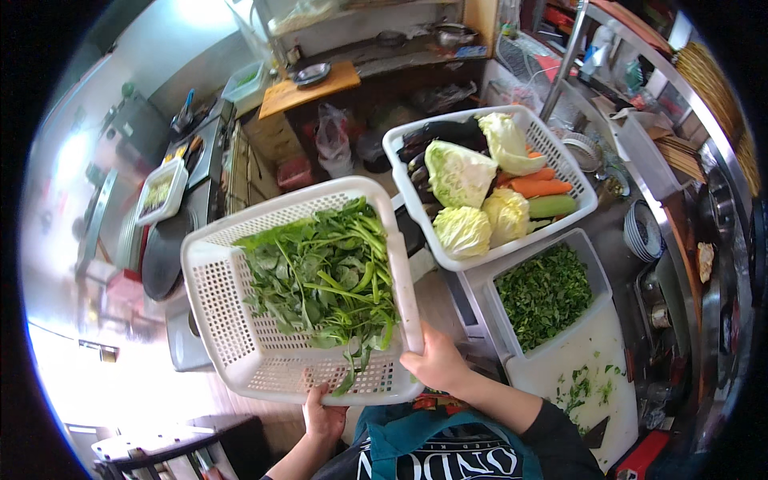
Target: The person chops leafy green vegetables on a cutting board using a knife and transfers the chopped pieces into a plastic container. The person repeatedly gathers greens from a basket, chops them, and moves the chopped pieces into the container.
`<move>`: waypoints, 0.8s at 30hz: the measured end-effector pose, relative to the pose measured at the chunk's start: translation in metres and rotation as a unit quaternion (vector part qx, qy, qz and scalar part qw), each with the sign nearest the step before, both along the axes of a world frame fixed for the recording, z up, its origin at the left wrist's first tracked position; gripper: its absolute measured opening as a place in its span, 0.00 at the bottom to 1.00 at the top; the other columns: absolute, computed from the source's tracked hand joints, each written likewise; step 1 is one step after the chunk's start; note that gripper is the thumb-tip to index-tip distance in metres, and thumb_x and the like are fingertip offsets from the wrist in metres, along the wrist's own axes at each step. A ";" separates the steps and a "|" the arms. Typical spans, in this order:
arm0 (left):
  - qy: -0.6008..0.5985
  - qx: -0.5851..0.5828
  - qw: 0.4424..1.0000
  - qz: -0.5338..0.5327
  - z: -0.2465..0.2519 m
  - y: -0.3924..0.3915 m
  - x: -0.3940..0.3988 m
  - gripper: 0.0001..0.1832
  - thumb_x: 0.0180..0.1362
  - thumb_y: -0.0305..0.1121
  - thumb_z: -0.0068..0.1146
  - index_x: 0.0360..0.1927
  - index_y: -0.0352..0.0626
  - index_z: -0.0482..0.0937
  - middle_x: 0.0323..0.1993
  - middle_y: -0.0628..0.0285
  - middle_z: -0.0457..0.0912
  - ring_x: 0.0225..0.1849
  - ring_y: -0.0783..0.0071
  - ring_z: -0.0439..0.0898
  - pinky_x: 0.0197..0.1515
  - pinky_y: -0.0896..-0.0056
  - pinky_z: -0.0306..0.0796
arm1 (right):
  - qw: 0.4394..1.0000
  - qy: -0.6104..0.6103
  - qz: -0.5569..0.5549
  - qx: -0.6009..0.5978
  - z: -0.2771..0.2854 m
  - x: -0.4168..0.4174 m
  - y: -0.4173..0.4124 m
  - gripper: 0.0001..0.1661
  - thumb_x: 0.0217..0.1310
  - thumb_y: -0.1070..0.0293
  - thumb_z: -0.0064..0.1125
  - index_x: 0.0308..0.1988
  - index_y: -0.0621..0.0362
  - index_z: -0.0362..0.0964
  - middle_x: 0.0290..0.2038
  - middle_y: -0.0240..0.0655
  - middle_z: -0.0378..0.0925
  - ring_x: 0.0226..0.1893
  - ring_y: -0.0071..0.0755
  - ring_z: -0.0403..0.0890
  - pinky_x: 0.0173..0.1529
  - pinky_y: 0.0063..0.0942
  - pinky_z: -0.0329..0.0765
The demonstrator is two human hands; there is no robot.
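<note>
A white plastic basket (213, 294) of leafy greens (324, 270) is held up in front of me. My left hand (324, 414) grips its near rim from below, thumb over the edge. Around the rim at its near right corner my right hand (438, 363) is closed. Beyond it, a second white basket (498, 264) holds cabbage pieces (457, 174), carrots (537, 183), eggplants (441, 135) and a pale green vegetable (552, 206). A clear tub (602, 288) of chopped greens (543, 294) stands to the right, beside a white cutting board (612, 420) strewn with leaf scraps.
At left are a round black griddle (162, 258) and a white tub of shredded vegetable (157, 195). A wooden board (279, 99) bears a metal plate (312, 74). Stacked bowls (642, 231) stand on the right counter. A dark cleaver blade (596, 433) lies on the cutting board.
</note>
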State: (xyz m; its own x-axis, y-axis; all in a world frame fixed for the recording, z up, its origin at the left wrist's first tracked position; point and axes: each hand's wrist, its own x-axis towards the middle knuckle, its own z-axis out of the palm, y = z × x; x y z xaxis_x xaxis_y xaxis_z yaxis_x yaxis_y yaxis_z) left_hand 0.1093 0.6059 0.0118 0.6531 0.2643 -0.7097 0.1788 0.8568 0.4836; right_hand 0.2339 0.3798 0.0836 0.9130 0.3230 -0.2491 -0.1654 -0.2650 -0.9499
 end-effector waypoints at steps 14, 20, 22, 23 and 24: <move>0.132 0.212 0.968 -0.008 -0.157 -0.016 -0.034 0.43 0.45 0.20 0.46 0.69 0.46 0.49 0.49 0.56 0.71 0.45 0.63 0.75 0.44 0.63 0.73 | 0.974 0.215 -0.049 -0.056 -0.193 -0.086 -0.113 0.42 0.56 0.65 0.65 0.65 0.60 0.53 0.45 0.49 0.77 0.44 0.34 0.79 0.50 0.27 0.75; 0.141 0.232 0.955 -0.119 -0.187 -0.008 -0.006 0.29 0.49 0.24 0.55 0.57 0.35 0.65 0.35 0.62 0.77 0.31 0.74 0.74 0.34 0.74 0.69 | 0.947 0.268 -0.164 -0.072 -0.210 -0.132 -0.174 0.33 0.56 0.68 0.62 0.60 0.61 0.62 0.42 0.43 0.79 0.41 0.30 0.80 0.46 0.25 0.76; 0.199 0.224 0.930 -0.212 -0.201 -0.008 0.016 0.14 0.49 0.25 0.57 0.41 0.34 0.74 0.30 0.63 0.77 0.28 0.73 0.75 0.30 0.73 0.69 | 0.948 0.248 -0.146 -0.139 -0.194 -0.125 -0.168 0.29 0.57 0.71 0.61 0.58 0.61 0.65 0.41 0.41 0.79 0.39 0.27 0.79 0.44 0.23 0.76; 0.172 0.224 0.941 -0.185 -0.220 -0.015 0.022 0.15 0.50 0.26 0.58 0.42 0.33 0.74 0.29 0.64 0.78 0.28 0.72 0.75 0.29 0.71 0.69 | 0.946 0.239 -0.137 -0.172 -0.184 -0.122 -0.164 0.27 0.57 0.73 0.60 0.57 0.61 0.66 0.41 0.39 0.79 0.37 0.25 0.79 0.43 0.22 0.76; 0.166 0.238 0.932 -0.216 -0.226 -0.023 0.035 0.15 0.50 0.27 0.58 0.42 0.33 0.74 0.28 0.63 0.78 0.28 0.72 0.76 0.29 0.70 0.69 | 0.943 0.241 -0.137 -0.183 -0.175 -0.120 -0.164 0.27 0.57 0.73 0.60 0.57 0.61 0.66 0.40 0.39 0.79 0.37 0.25 0.79 0.43 0.22 0.76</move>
State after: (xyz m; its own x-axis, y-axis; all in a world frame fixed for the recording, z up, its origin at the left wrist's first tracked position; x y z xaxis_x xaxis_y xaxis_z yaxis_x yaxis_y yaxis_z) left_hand 0.1441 0.5829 -0.2137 0.5362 0.3641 -0.7615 0.6656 0.3725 0.6467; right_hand 0.1134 0.2161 -0.0910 0.7025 -0.0961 -0.7051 -0.6641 -0.4448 -0.6010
